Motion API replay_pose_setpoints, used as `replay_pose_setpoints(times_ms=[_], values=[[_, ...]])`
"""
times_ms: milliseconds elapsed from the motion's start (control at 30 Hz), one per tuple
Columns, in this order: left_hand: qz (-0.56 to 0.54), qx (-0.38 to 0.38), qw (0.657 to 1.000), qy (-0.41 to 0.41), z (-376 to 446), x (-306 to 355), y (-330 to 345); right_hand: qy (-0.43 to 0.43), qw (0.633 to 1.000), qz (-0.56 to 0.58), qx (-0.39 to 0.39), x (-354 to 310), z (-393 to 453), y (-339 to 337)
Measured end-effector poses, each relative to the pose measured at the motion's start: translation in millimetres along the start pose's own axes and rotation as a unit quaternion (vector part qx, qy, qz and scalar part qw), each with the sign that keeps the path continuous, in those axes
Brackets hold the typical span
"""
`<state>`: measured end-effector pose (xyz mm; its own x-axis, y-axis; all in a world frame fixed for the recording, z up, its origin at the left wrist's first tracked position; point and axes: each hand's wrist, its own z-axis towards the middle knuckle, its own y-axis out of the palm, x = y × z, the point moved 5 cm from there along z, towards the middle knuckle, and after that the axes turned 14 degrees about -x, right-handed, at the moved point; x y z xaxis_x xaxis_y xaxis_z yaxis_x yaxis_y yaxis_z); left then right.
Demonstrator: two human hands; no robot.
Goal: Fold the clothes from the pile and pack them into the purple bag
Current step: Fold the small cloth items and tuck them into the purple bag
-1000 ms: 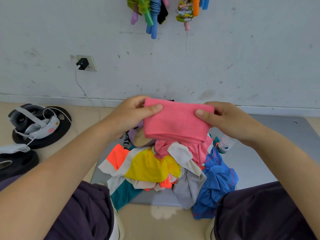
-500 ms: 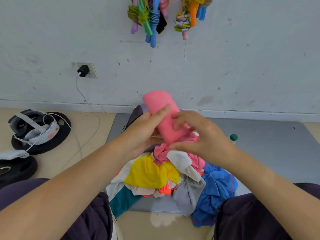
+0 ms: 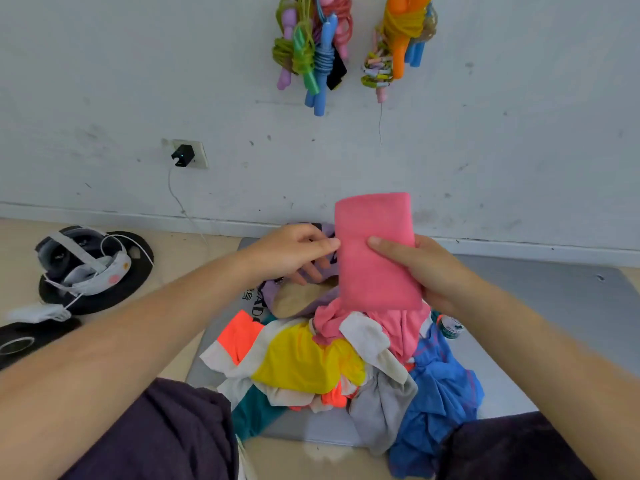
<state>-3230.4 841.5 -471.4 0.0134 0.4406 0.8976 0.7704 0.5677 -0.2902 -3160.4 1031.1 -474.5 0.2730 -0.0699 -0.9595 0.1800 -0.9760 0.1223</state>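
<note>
**Folded pink cloth up, bag next**

Head view. Right hand [image 3: 420,271] grips the folded pink cloth [image 3: 375,251], thumb across its front, holding it upright above the pile [image 3: 332,355]. Left hand [image 3: 294,252] is beside the cloth's left edge, fingers loosely bent with the tips at the purple bag [image 3: 317,289], gripping nothing I can make out. The bag lies just behind the pile, its mouth partly open. Judgement: spread the mouth wide with the left hand, then slide the cloth in flat so the fold holds. Both forearms reach forward over the knees.
</note>
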Motion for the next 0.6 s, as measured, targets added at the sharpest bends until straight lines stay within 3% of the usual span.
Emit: replay_pose_setpoints(times_ms=[133, 267, 433, 500, 600], values=[[0.313, 0.024, 0.947, -0.062, 40, -54, -70, 0.074, 0.995, -0.051, 0.05, 31, 60, -41], [0.387, -0.024, 0.917, -0.09, 89, -145, -101, 0.177, 0.974, -0.128, 0.051, 110, 146, -58], [0.438, -0.054, 0.897, 0.009, 168, -241, -87, 0.14, 0.975, -0.157, 0.071, 188, 248, -58], [0.458, -0.082, 0.885, 0.031, 191, -264, -67, 0.141, 0.963, -0.226, 0.037, 208, 275, -61], [0.61, -0.108, 0.778, 0.108, 215, -297, -43, 0.178, 0.9, -0.395, -0.046, 239, 291, -74]])
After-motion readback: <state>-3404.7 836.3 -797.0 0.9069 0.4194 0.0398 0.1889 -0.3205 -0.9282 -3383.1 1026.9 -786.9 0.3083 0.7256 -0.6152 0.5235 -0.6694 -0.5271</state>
